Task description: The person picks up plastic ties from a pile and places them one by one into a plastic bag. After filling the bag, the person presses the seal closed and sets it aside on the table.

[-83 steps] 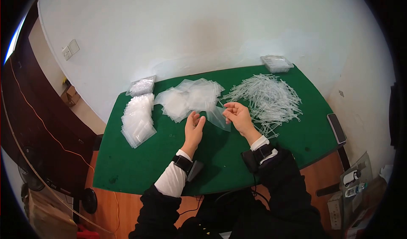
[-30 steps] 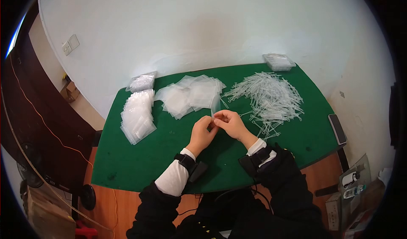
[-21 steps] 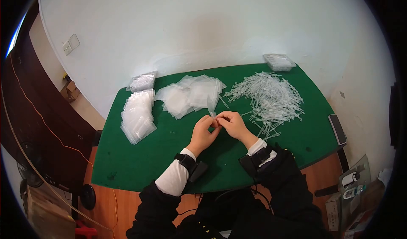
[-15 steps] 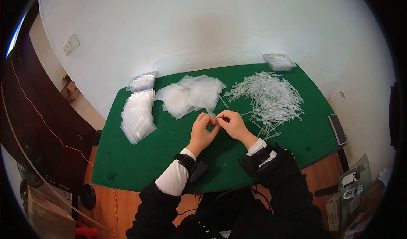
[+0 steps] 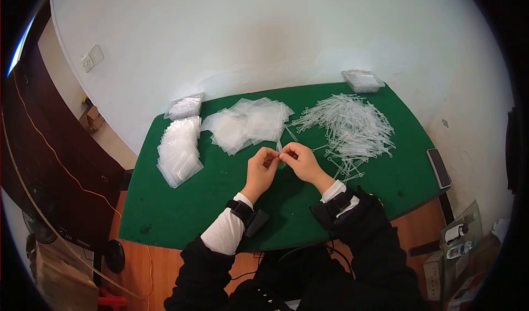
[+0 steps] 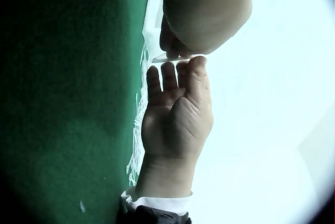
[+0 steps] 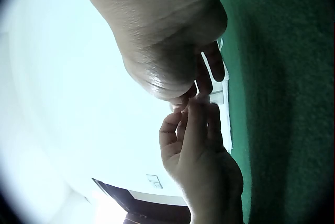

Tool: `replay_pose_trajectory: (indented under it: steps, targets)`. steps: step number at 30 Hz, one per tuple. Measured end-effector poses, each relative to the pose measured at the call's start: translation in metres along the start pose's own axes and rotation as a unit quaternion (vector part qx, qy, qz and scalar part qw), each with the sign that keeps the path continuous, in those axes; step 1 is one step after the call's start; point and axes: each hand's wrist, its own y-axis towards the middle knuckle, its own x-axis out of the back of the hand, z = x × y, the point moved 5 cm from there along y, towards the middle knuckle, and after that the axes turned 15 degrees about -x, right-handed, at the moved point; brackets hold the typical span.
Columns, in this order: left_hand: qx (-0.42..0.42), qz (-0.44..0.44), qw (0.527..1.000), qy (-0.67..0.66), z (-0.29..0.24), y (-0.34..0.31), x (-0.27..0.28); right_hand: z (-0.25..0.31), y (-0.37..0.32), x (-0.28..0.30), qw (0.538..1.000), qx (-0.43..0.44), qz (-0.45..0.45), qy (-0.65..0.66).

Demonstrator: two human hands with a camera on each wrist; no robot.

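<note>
Bag [image 5: 279, 145], clear & thin, is at the fingertips btwn both hands, over approx the middle of the green counter [image 5: 220, 214]. L hand [image 5: 262, 169] pinches it from the 9 o'clock side, thumb to forefinger, no gap left; R hand [image 5: 302, 163] does the same from 3 o'clock, tips touching or nearly touching L's. R hand's other fingers stick out loosely, per L wrist view; L hand's are bent, per R wrist view. Can't tell if anything's inside the bag, too small & partly covered by fingers.

Clock centred on hands, 12 = wall [image 5: 275, 35]. At 11, nr the hands: loose pile of flat clear bags [image 5: 248, 124]. At 9, farther off: fanned stack of clear bags [image 5: 179, 151]. At 10, just behind that stack: clear pack [image 5: 185, 107]. At 2: big heap of clear plastic sticks [image 5: 352, 126], a few strays pointing twd R hand. Btwn 1 & 2, at counter's back edge: 2nd clear pack [image 5: 363, 81]. Just past 3, on counter's edge: phone [image 5: 439, 167]. Off the counter: wall switch [image 5: 87, 64] at 10, bottle [image 5: 462, 249] at 4. Black strap [image 5: 239, 209] on each wrist, white cuffs under black sleeves.
</note>
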Motion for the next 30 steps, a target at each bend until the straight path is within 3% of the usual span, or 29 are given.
replay_pose_trajectory:
  steps: [5, 8, 12, 16, 21, 25, 29, 30]
  targets:
    - [-0.013, -0.013, 0.999, 0.051, -0.012, 0.002, 0.003, 0.002, -0.001, -0.001, 1.0, 0.015, 0.002, -0.017]
    - [-0.154, 0.041, 0.955, 0.252, -0.03, 0.006, 0.007, 0.004, -0.002, -0.001, 1.0, 0.005, 0.003, -0.008]
    - [-0.221, 0.071, 0.912, 0.337, -0.043, 0.008, 0.003, 0.003, -0.001, -0.001, 1.0, 0.02, 0.003, -0.015]
    - [-0.149, 0.105, 0.926, 0.33, -0.047, 0.009, -0.006, 0.002, 0.0, 0.0, 1.0, 0.02, -0.007, -0.006]
    - [-0.135, 0.11, 0.924, 0.34, -0.032, 0.003, -0.009, 0.009, -0.004, -0.006, 0.997, 0.065, 0.028, -0.044]
    - [-0.101, 0.14, 0.948, 0.269, -0.022, 0.0, -0.004, 0.006, -0.003, -0.007, 0.994, 0.082, 0.035, -0.055]
    - [-0.096, 0.106, 0.953, 0.266, -0.01, -0.001, 0.002, 0.004, -0.002, 0.001, 0.999, 0.011, 0.012, -0.044]
    - [-0.075, 0.043, 0.977, 0.197, -0.008, 0.001, 0.008, 0.002, 0.0, 0.002, 0.999, 0.011, 0.011, -0.044]
